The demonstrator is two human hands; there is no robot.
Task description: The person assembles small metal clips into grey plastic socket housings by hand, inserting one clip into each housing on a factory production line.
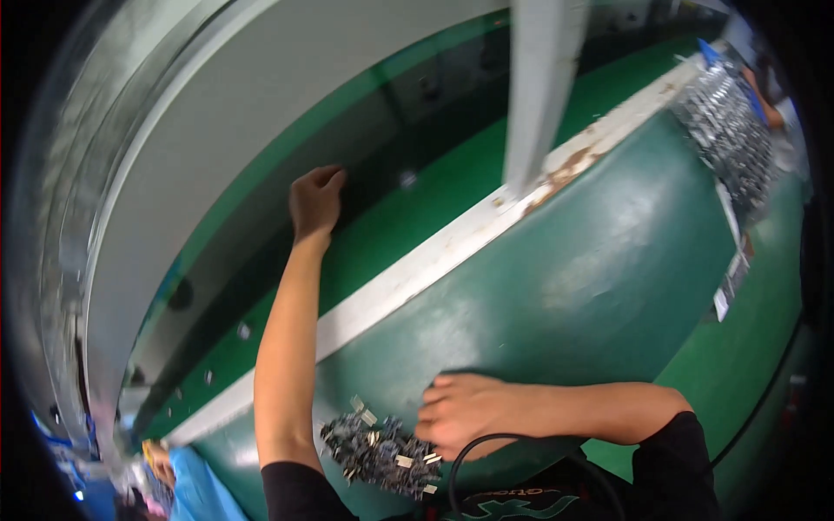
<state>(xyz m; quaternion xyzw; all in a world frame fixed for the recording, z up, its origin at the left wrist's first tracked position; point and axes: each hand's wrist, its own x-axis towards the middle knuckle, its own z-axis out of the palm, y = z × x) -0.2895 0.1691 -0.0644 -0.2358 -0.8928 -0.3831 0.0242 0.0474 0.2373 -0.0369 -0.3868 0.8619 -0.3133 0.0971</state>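
My left hand [315,204] is stretched out past the white ledge, over the dark green area beyond it. Its fingers look curled together, somewhat blurred, and whatever they may hold does not show. Low over the green tabletop [556,295], my right hand [460,412] has its fingers bent inward at the right side of a heap of small dark metal pieces [378,456]. Several pale, flat bits lie among the heap. The right fingertips are partly hidden, so I cannot make out anything inside them.
A white ledge [417,269] with worn brown patches runs diagonally along the table, and a white post [539,95] rises from it. Silvery stacked parts [730,130] lie at the far right. Another person's blue sleeve [200,486] shows at lower left. A black cable [478,441] loops near my right forearm.
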